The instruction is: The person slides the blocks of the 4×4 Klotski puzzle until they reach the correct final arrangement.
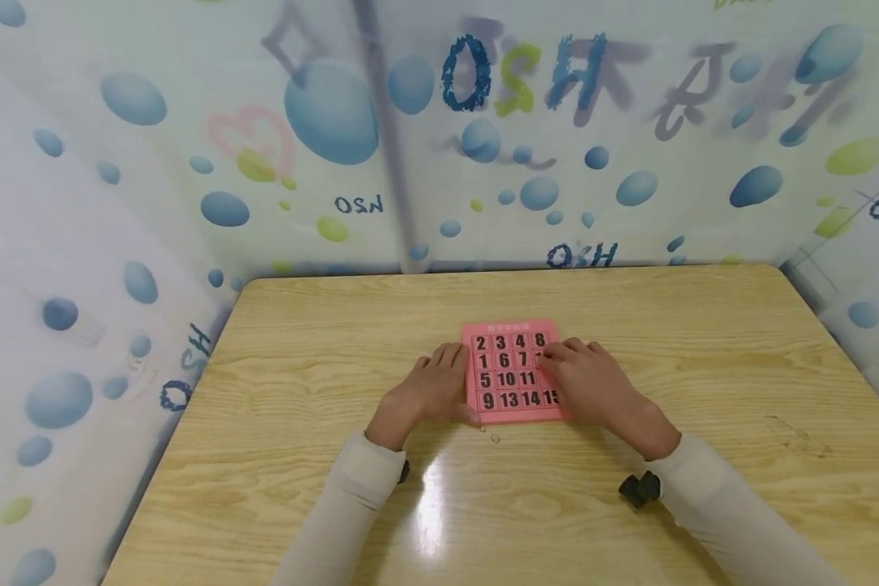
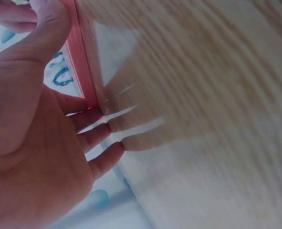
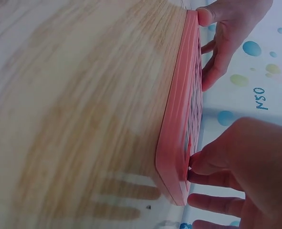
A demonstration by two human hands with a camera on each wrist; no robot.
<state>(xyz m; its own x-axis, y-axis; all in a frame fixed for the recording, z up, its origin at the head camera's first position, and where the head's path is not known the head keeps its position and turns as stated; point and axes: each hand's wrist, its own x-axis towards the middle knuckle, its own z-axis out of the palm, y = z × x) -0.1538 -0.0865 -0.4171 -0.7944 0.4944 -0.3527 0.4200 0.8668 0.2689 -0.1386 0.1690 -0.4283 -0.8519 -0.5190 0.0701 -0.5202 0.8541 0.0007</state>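
Observation:
A pink number slide puzzle (image 1: 506,379) lies flat on the table, its black-numbered tiles set in rows inside a raised frame. My left hand (image 1: 430,389) steadies it at the near left corner, the thumb at the near edge and the fingers along the left side. In the left wrist view, those fingers (image 2: 95,136) are spread, with their tips down at the tabletop. My right hand (image 1: 593,384) reaches over the right side of the puzzle and covers part of the right column. Its thumb and index fingertips (image 3: 205,164) touch the puzzle's face, close together; the other fingers extend past the frame.
The wooden table (image 1: 278,505) carries small dark marks near its right side. Behind it hangs a curtain (image 1: 439,163) printed with blue and green drops and letters. Dark devices (image 1: 640,490) are strapped below the white sleeves (image 1: 732,505).

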